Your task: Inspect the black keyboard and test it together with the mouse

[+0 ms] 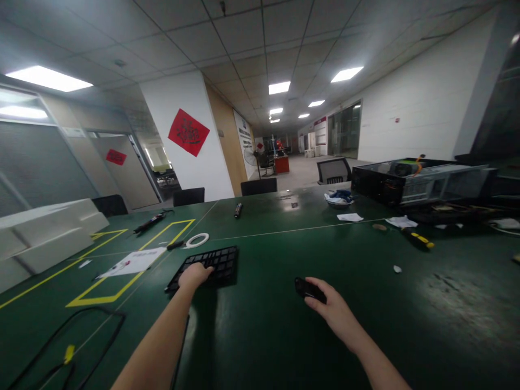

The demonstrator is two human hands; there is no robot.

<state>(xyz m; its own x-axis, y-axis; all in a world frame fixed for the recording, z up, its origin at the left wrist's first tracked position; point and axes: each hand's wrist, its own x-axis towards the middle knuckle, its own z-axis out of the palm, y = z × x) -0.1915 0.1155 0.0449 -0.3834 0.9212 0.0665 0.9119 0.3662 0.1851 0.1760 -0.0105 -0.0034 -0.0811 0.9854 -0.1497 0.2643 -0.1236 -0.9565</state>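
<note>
A black tray [221,264] divided into a grid of small compartments lies left of centre on the green table. My left hand [195,275] rests on its near left part, closed, the fingers bent down and largely hidden behind the back of the hand; what they grip cannot be made out. To the right, my right hand [330,304] is closed round a small black oblong object [309,291], thumb on the near side and fingers on the far side. That object is held low over the tabletop; its exact kind is unclear.
A white tape roll [197,240] and a paper sheet [134,261] lie beyond the tray to the left. A black cable [117,325] loops at front left. An open computer case [422,181], a yellow-black tool [418,239] and a bowl with blue cloth [339,198] are right.
</note>
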